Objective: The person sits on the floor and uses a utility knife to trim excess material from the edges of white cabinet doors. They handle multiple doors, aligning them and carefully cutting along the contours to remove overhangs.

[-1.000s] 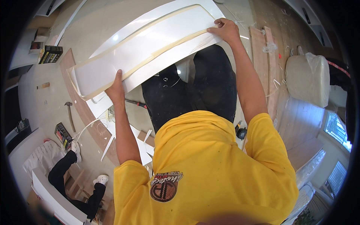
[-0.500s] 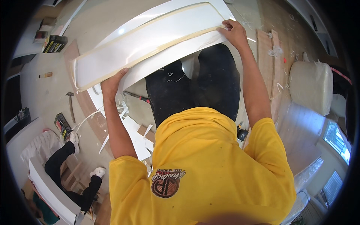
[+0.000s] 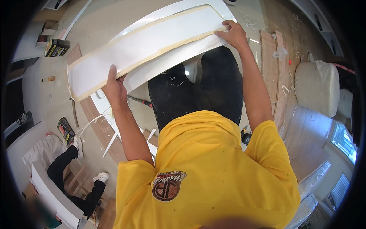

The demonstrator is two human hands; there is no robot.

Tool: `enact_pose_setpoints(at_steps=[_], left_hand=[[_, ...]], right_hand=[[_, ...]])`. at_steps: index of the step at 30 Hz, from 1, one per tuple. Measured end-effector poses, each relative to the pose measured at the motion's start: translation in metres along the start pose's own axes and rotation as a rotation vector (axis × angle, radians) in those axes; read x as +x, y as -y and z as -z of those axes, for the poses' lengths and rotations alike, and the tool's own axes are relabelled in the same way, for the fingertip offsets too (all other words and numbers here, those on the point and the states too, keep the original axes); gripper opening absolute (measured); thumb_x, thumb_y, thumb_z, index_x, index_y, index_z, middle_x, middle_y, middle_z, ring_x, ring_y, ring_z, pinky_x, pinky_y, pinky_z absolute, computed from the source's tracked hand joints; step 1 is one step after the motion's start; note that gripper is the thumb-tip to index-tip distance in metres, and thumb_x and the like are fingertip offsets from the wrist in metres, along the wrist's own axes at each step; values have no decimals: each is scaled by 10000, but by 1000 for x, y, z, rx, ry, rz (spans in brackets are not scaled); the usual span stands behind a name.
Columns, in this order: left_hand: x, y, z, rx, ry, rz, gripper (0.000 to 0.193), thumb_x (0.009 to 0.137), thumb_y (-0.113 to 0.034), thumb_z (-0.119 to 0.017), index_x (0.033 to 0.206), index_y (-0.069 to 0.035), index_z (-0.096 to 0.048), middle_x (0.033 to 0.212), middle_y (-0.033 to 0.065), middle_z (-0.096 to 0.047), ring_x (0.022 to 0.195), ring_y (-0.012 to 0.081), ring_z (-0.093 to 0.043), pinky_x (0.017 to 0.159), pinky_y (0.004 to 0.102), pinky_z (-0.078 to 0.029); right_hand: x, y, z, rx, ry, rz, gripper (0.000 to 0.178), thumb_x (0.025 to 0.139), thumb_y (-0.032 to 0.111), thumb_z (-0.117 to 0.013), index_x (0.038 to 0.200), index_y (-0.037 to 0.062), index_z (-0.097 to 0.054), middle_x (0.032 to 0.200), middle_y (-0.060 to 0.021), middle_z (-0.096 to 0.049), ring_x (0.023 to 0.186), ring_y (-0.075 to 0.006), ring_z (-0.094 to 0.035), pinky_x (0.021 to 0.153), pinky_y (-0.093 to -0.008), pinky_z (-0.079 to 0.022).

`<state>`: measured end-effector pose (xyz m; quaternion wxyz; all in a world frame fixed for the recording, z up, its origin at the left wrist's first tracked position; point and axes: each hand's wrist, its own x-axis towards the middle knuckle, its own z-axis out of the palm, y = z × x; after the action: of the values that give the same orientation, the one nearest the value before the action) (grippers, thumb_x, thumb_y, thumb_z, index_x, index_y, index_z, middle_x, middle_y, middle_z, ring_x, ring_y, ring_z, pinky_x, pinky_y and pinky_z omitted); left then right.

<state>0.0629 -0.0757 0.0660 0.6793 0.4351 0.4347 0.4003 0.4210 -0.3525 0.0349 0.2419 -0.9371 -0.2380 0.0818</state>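
A long white panel [image 3: 145,45] with tan tape-like edging stretches across both hands, tilted so its left end lies lower in the picture. My left hand [image 3: 115,87] grips its near edge toward the left, thumb on top and fingers underneath. At the far right corner, my right hand [image 3: 232,35] pinches the edge between thumb and fingers. Beneath it lies a larger white sheet [image 3: 179,58], which shows along the near side and behind. Whether the two pieces touch along their whole length is hidden.
A hammer [image 3: 74,112] lies on the floor at left, partly covered by the panel. Nearby are a dark box [image 3: 57,47] and a red-handled tool [image 3: 143,102]. Wooden planks [image 3: 280,72] and a wrapped bundle [image 3: 317,88] are at right. Another person's legs [image 3: 61,168] show lower left.
The panel's left end has shifted left and toward me, now overlapping the hammer. My left hand has turned, its thumb more upright on the panel. My right hand has moved slightly left.
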Motion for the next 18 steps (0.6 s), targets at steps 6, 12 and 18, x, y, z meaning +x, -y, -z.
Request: enact_pose_setpoints(at_steps=[6, 12, 18], left_hand=[[-17, -53, 38, -271, 19, 63, 370, 992, -45, -666, 1333, 54, -559, 1285, 177, -661, 1161, 281, -680, 921, 442, -648], [-2, -75, 54, -383, 235, -63, 427, 1032, -90, -625, 1416, 43, -495, 1358, 183, -624, 1200, 301, -661, 1020, 497, -596], [44, -39, 28, -162, 300, -118, 499, 1002, -79, -675, 1459, -28, -482, 1404, 139, -599, 1279, 282, -605, 1060, 515, -552]], right_hand=[[-2, -2, 0, 145, -92, 24, 749, 777, 536, -830, 1312, 37, -670, 1180, -205, -694, 1093, -324, -683, 985, -412, -529], [36, 20, -9, 356, 7, 41, 725, 830, 452, -816, 1352, -17, -630, 1177, -195, -714, 1018, -279, -698, 904, -392, -548], [90, 20, -9, 601, 137, 126, 339, 989, 135, -668, 1285, -28, -635, 1071, -159, -743, 937, -240, -692, 848, -365, -540]])
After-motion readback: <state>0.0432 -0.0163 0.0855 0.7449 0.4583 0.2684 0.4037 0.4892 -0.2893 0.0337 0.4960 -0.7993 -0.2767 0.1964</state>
